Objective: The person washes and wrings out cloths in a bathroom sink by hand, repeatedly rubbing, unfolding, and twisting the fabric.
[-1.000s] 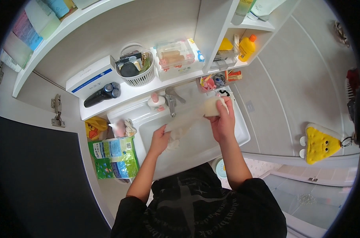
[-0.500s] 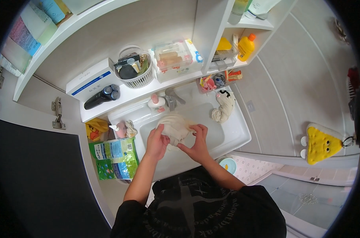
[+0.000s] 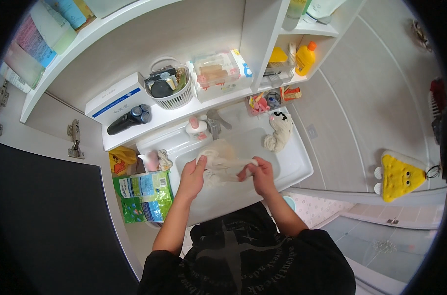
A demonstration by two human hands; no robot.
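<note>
Left hand clamped on pale cloth | right hand pinching its other side; cloth strung between both, above sink | I judge: spreading step; next move calls for even, firm grip.

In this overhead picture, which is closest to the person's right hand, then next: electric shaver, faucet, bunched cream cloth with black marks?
Nearest to the right hand first:
1. Bunched cream cloth, on the sink's right side.
2. Faucet, ahead and left.
3. Electric shaver, farther left.
</note>
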